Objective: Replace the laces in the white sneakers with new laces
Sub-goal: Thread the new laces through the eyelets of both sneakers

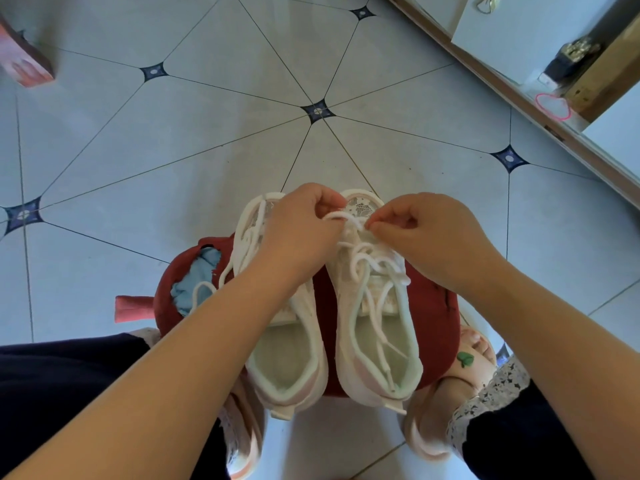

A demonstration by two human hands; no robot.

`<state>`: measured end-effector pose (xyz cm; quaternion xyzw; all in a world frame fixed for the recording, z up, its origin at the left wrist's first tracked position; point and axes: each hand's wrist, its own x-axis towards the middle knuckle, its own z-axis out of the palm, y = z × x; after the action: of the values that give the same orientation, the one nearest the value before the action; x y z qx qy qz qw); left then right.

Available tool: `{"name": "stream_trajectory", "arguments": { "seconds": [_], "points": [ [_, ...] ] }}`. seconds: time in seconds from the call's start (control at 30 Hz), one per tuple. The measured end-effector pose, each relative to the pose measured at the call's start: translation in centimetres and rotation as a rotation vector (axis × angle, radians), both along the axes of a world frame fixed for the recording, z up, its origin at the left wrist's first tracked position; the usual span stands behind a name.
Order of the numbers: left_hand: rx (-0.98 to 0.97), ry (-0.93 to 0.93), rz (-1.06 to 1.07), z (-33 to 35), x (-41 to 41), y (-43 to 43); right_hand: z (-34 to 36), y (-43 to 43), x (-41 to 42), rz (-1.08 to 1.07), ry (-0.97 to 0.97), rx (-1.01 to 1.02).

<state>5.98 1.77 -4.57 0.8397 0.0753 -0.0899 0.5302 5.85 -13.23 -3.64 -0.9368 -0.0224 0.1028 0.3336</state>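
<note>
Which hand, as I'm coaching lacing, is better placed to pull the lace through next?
Probably the right hand: it pinches the lace at the front eyelets of the sneaker, while the left hand reaches across the other sneaker.

Your head camera gives the only view: wide-angle, looking steeply down, close over the red stool [433, 323], with floor tiles [207, 150] running off toward twelve o'clock.

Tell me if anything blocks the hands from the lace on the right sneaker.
Nothing visible does. The left hand and right hand already pinch the white lace above the right sneaker and its front eyelets.
</note>
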Motion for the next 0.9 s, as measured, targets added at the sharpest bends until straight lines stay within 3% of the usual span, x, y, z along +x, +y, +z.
{"name": "stream_trajectory", "arguments": {
  "seconds": [0.07, 0.13, 0.4, 0.53, 0.8, 0.9],
  "points": [
    [0.222, -0.045, -0.098, -0.3, -0.2, -0.2, -0.1, 0.2, 0.0, 0.019, 0.027, -0.057],
    [0.321, -0.081, -0.147, -0.5, -0.2, -0.3, -0.4, 0.3, 0.1, 0.023, 0.045, -0.084],
    [0.219, 0.067, -0.114, 0.5, 0.4, -0.2, -0.2, 0.3, -0.1, -0.001, 0.035, -0.02],
    [0.217, 0.145, -0.169, 1.1, 0.9, -0.3, -0.2, 0.4, 0.0, 0.006, 0.052, -0.129],
    [0.262, 0.092, -0.184, 0.5, 1.1, -0.2, 0.7, 0.7, 0.1, 0.051, 0.186, -0.121],
    [0.228, 0.12, -0.18, 0.6, 0.9, -0.1, 0.8, 1.0, 0.3, 0.136, 0.222, -0.235]
  ]
}}
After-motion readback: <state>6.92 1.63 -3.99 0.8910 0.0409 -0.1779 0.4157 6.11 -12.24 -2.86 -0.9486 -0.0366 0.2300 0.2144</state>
